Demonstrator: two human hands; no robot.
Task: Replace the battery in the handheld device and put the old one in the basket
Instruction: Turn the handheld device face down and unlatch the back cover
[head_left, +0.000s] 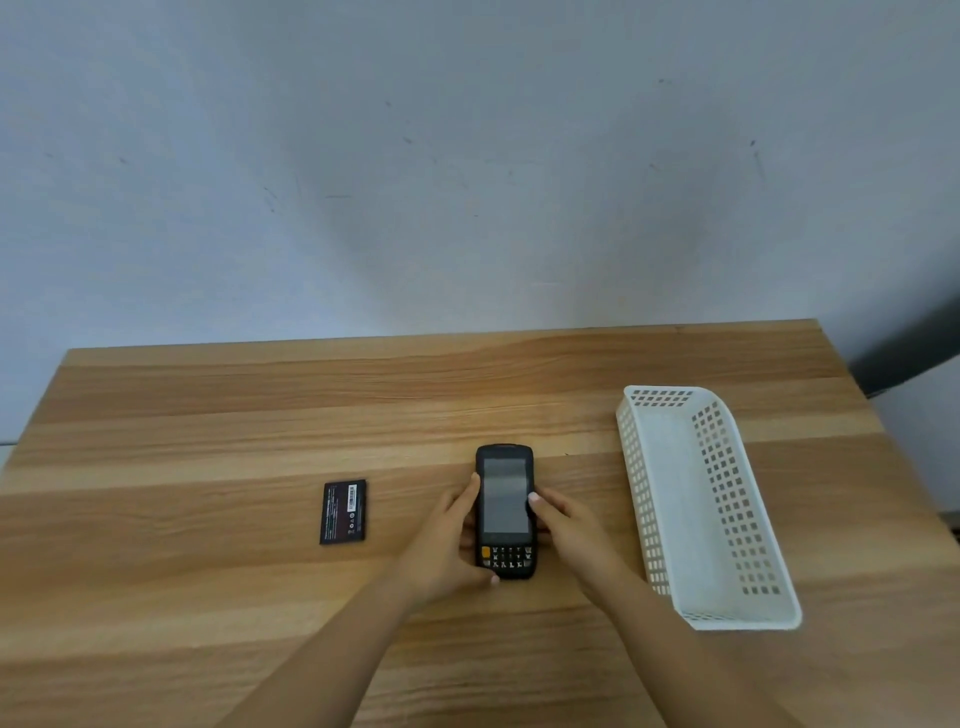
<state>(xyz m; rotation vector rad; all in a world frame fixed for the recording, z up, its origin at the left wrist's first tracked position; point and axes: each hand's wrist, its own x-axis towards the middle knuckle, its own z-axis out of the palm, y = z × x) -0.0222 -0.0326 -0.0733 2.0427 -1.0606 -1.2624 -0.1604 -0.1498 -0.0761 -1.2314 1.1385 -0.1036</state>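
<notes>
I have both hands on the handheld scanner (505, 512), which lies screen-up at mid-desk (208, 415). My left hand (451, 540) wraps its left edge and lower corner; my right hand (563, 525) presses the opposite edge, so it's clamped between them, probably ready to flip and reach the rear battery cover. A loose battery (343, 512) waits to the left; I can't tell whether it's the fresh one. The white basket (748, 613) sits empty on the right.
</notes>
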